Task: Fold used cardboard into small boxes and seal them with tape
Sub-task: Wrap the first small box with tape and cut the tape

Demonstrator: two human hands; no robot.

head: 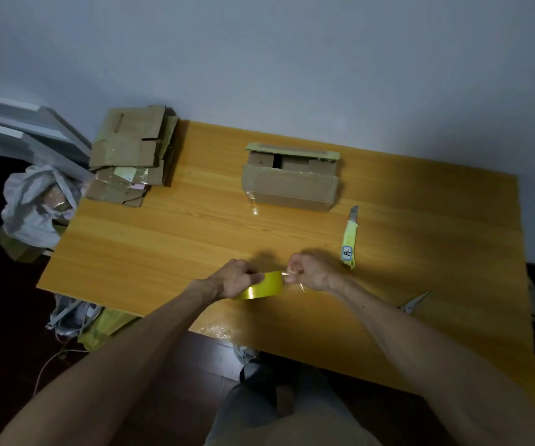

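Note:
A yellow roll of tape [264, 286] is held over the near part of the wooden table [169, 239]. My left hand [235, 278] grips the roll from the left. My right hand [309, 273] pinches the loose clear end of the tape at the roll's right side. A small brown cardboard box [292, 186] stands at the back middle of the table, its top flaps partly open and old tape on its sides. A stack of flattened used cardboard [131, 159] lies on the table's back left corner.
A yellow utility knife [350, 238] lies right of my hands, blade end toward the box. A white plastic bag [34, 204] with cardboard sits off the table's left edge. A wall stands close behind the table. Scissors [415, 302] lie near the right front edge.

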